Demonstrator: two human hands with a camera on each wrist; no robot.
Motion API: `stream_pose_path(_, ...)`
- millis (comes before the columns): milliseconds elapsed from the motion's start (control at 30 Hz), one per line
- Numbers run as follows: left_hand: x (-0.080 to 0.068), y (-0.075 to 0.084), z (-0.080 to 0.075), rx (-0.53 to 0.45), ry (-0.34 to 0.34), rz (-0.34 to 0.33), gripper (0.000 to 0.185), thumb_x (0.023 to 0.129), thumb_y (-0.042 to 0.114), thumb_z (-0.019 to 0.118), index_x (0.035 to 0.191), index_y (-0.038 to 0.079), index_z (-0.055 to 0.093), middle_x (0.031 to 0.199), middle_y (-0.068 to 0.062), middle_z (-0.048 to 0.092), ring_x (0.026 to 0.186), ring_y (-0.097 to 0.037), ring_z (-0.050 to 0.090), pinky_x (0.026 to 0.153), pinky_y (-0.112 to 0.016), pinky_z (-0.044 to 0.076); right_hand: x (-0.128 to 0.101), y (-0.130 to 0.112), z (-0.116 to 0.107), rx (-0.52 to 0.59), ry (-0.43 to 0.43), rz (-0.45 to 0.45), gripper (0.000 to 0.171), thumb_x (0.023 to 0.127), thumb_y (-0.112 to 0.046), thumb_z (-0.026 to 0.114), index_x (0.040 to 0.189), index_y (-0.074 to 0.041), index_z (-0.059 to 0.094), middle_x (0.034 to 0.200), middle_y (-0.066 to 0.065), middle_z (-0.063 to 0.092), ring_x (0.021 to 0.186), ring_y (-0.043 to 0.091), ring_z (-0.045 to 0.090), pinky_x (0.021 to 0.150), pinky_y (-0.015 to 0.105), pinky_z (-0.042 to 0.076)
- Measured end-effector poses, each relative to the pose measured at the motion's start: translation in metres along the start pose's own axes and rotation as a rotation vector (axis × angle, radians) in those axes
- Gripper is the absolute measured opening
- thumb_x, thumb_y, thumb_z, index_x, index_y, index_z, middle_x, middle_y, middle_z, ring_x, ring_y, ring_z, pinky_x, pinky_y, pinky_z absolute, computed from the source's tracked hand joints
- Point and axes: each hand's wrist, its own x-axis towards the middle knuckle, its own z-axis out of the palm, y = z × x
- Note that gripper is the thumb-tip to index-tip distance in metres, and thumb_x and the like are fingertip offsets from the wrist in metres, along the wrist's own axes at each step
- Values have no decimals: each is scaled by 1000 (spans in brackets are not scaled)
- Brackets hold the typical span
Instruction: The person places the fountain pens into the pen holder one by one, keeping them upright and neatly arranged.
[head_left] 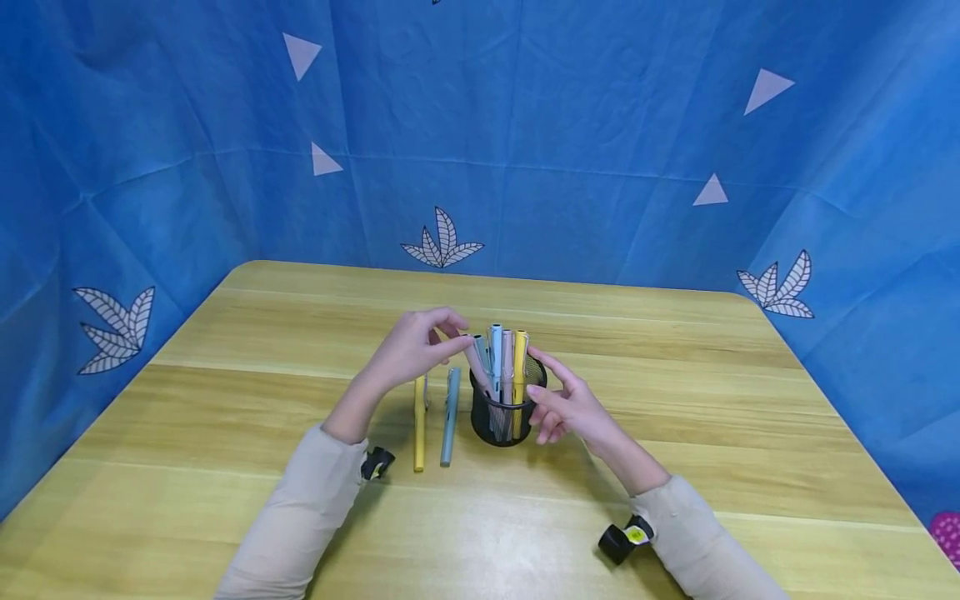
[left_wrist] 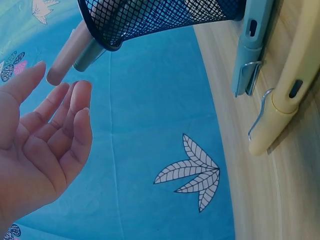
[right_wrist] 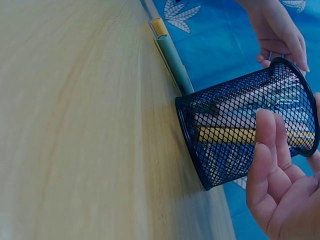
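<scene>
Pens (head_left: 501, 358) stand in a black mesh cup (head_left: 501, 421) at the centre of the frame, four or five upright. Left hand (head_left: 414, 348) pinches the top of one leaning pen; right hand (head_left: 567, 406) rests relaxed beside the cup. Two pens (head_left: 433, 417) lie on the table (head_left: 675, 467) left of it, apparently remaining.

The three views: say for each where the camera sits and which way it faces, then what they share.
Head: sits above, looks forward and down at the table; both forearms, left hand and right hand show.
Left wrist: sits low, looks along the table past the open left hand to two lying pens.
Right wrist: sits low, looks across the table at the right hand's fingers.
Shared: the mesh pen cup appears in all three.
</scene>
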Motion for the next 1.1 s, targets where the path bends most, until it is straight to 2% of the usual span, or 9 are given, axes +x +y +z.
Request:
stream_pose_path(233,-3,-3,-4,-46,-15,-22,26,86,23,60,104,3,61,85,-5,60,58,-15,57,53,-29,49,-1,-1,0,-2,1,3,61,92,-20,51,143,-24,18,65,15,60,45,18,56,43,28,47)
stream_pose_path(733,-6,-15,-8,-75,-47,-52,24,87,20,59,103,2,61,85,-6,60,58,-16,58,57,-37,50,0,0,0,8,1,1,60,92,-19,50,143,-24,18,64,15,59,44,17,56,42,27,46)
stream_pose_path(967,-10,-17,-10,-62,-68,-41,27,87,19,59,105,-1,59,84,-8,61,62,-26,59,56,-33,50,0,1,0,8,0,3,60,92,-19,50,143,-25,18,64,14,59,44,17,56,42,27,47)
stream_pose_path(1100,-11,-22,-11,-37,-86,-55,28,88,20,58,105,-2,59,84,-8,61,63,-26,59,57,-32,50,0,1,0,8,-2,5,61,92,-20,50,143,-25,18,64,13,59,45,17,56,43,27,47)
